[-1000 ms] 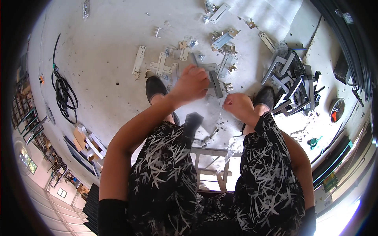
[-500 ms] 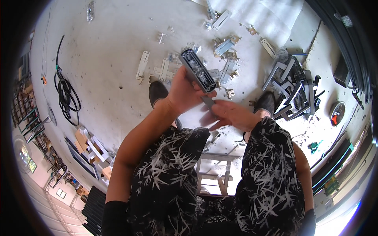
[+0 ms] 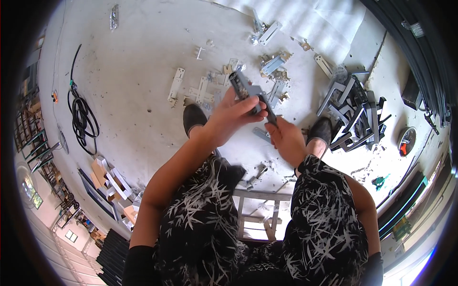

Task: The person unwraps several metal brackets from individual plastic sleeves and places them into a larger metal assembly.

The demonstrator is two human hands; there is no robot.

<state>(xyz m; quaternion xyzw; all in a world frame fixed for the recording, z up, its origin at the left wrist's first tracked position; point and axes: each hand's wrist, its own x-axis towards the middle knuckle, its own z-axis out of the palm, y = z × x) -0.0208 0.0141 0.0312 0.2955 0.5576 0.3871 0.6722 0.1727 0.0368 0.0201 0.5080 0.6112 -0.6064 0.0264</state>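
Note:
Over the floor between my feet, both hands are on a dark grey door handle (image 3: 239,84). Its long plate shows part of a hollow back with metal parts inside. My left hand (image 3: 225,120) is closed around the plate, with the thumb across it. My right hand (image 3: 289,144) grips the dark lever (image 3: 271,114) near its lower end, beside the left fingers. Whether lever and plate are joined is hidden by the fingers. Below and beyond the hands lie pale metal mounting plates (image 3: 202,90) and small brackets.
A pile of dark lever handles (image 3: 360,112) lies by my right shoe (image 3: 320,131). Further right stands a round container (image 3: 406,141) holding something orange. At left are a coiled black cable (image 3: 83,117) and open cardboard boxes (image 3: 110,177). Dark long profiles (image 3: 420,52) line the far right.
The plate has turned so its hollow back faces me less. My right hand, blurred and loose before, is now closed on the lever. More of the lever shows beside the plate.

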